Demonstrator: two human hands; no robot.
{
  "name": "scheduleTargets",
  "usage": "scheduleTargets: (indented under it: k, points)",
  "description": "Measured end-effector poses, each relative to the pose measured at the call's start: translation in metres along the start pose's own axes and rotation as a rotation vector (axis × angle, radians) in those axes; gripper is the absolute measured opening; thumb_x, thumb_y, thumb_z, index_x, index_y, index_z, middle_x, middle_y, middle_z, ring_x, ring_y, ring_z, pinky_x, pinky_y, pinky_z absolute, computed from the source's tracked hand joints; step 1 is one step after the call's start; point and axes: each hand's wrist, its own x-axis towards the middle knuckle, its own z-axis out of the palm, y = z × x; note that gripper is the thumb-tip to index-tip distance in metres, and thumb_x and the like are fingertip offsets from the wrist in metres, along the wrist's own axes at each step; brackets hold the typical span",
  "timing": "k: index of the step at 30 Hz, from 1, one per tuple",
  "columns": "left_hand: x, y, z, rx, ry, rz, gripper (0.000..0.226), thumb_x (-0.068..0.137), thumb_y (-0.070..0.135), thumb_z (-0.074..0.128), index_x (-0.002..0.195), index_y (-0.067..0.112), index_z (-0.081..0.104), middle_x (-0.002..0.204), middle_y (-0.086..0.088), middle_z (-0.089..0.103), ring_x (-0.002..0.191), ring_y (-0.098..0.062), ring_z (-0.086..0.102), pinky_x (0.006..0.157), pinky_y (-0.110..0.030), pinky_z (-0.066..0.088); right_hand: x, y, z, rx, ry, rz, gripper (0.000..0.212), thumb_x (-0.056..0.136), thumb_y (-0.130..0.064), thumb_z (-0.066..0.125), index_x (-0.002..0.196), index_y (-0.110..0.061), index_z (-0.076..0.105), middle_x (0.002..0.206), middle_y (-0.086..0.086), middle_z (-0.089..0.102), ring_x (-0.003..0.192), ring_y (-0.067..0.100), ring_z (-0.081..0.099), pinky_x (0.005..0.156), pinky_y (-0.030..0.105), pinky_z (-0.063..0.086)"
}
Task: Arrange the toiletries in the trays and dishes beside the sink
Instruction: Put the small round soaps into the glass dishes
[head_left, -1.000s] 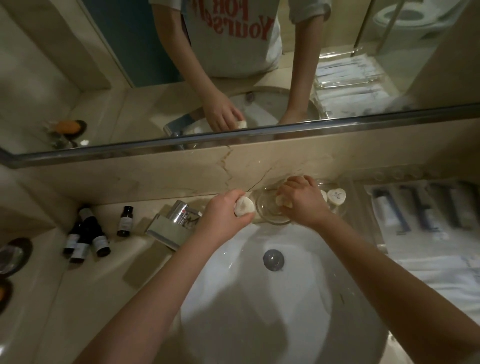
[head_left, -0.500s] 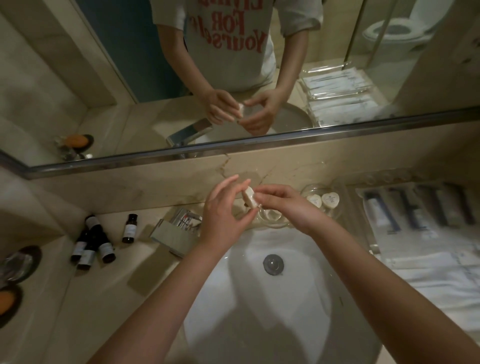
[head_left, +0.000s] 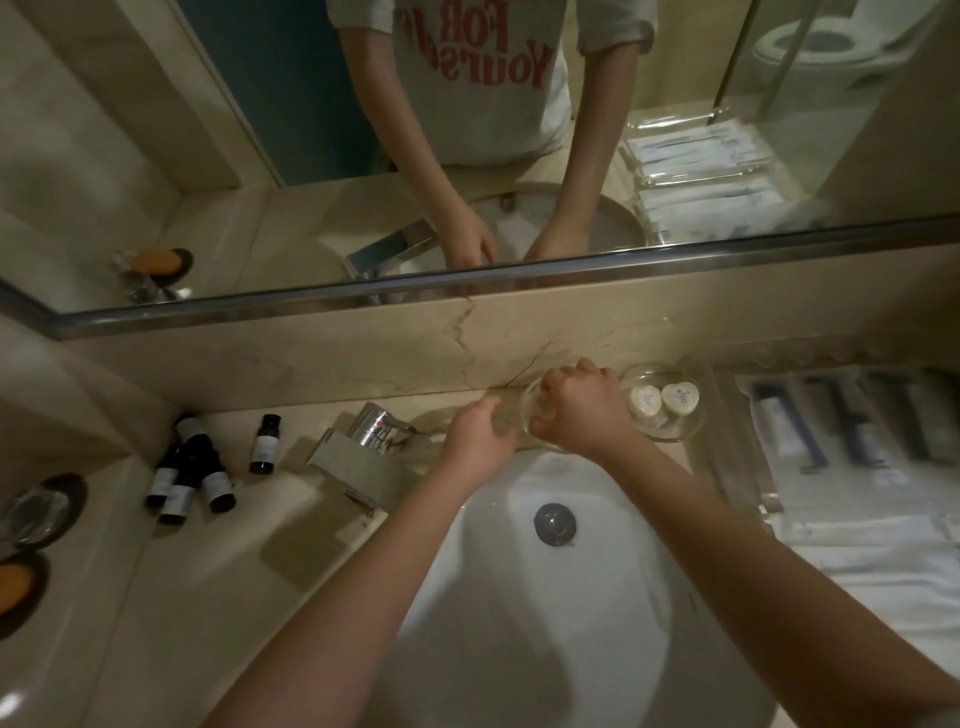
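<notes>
Two glass dishes stand on the table (head_left: 156, 597) behind the sink (head_left: 519, 597). One dish (head_left: 528, 397) is under the right hand (head_left: 584, 410). The second dish (head_left: 691, 432) is just beside it and holds two heart-shaped soaps (head_left: 679, 396), which touch each other.

The glass is probably stiff, smooth and breakable, and likely to skate on the polished stone. It would be best steadied at the rim and set down softly, not dragged. The soaps look small, light and wrapped, so a fingertip pinch across the sides should do. They may slide about on the glass.

The right hand is clenched, knuckles up, with its fingers curled down into the first dish. Whether they hold a soap I cannot tell, since the palm hides it. The left hand (head_left: 480, 439) lies relaxed and released at that dish's left edge, with its fingers reaching toward the rim and holding nothing. Whether it touches the glass is unclear.

Several dark bottles (head_left: 189, 467) stand or lie loose on the table left of the tap (head_left: 374, 431), well apart from the dishes and not yet in any tray.
</notes>
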Motion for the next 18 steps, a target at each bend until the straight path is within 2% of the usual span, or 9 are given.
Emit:
scheduleTargets:
  k: [5, 10, 14, 18]
  points:
    - [0.023, -0.006, 0.013, 0.059, -0.053, -0.056, 0.05, 0.088, 0.016, 0.055, 0.137, 0.008, 0.043, 0.138, -0.015, 0.049, 0.123, -0.03, 0.049, 0.103, -0.037, 0.042, 0.013, 0.003, 0.015, -0.181, -0.078, -0.075, 0.05, 0.078, -0.046, 0.058, 0.111, -0.008, 0.059, 0.115, 0.008, 0.06, 0.113, 0.029, 0.045, 0.091, 0.038, 0.035]
    - [0.037, -0.005, 0.017, 0.131, -0.031, -0.002, 0.046, 0.084, 0.013, 0.057, 0.13, 0.012, 0.05, 0.132, -0.014, 0.047, 0.122, -0.031, 0.047, 0.104, -0.035, 0.041, 0.01, 0.022, 0.005, -0.108, -0.076, -0.052, 0.052, 0.079, -0.05, 0.059, 0.121, -0.018, 0.059, 0.119, 0.003, 0.057, 0.115, 0.027, 0.043, 0.093, 0.038, 0.031]
    - [0.042, 0.004, 0.026, 0.277, 0.006, 0.092, 0.05, 0.079, 0.029, 0.067, 0.126, 0.019, 0.053, 0.129, -0.009, 0.044, 0.124, -0.029, 0.04, 0.104, -0.039, 0.038, 0.002, 0.051, -0.009, -0.074, -0.023, -0.009, 0.05, 0.079, -0.042, 0.061, 0.126, -0.026, 0.056, 0.122, 0.002, 0.056, 0.115, 0.028, 0.042, 0.095, 0.039, 0.031]
    - [0.046, 0.013, 0.038, 0.443, 0.024, 0.16, 0.054, 0.074, 0.036, 0.068, 0.123, 0.019, 0.052, 0.128, -0.008, 0.042, 0.124, -0.029, 0.034, 0.1, -0.04, 0.035, -0.002, 0.053, -0.002, -0.151, -0.107, -0.046, 0.062, 0.077, -0.056, 0.058, 0.126, -0.018, 0.055, 0.121, 0.004, 0.055, 0.113, 0.028, 0.043, 0.094, 0.04, 0.031]
